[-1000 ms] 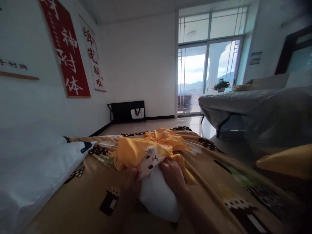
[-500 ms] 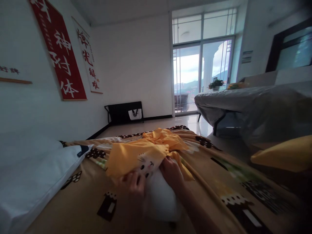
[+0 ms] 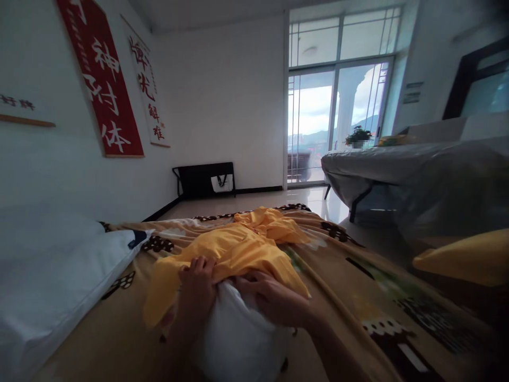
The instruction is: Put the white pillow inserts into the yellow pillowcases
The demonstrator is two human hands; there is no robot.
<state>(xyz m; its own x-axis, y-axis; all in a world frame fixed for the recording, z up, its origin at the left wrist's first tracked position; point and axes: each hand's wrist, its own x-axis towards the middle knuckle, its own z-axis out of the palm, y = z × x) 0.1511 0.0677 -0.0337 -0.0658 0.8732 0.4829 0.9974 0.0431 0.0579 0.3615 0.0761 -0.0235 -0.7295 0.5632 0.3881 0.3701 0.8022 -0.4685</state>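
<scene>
I saw a plain yellow cover (image 3: 238, 252) over a white pillow (image 3: 234, 334). The blanket (image 3: 342, 276) under them was tan, printed with dark brown and white shapes. The cushion (image 3: 59, 276) at its left edge was white; the wall banner (image 3: 101, 79) was red with white characters.
</scene>
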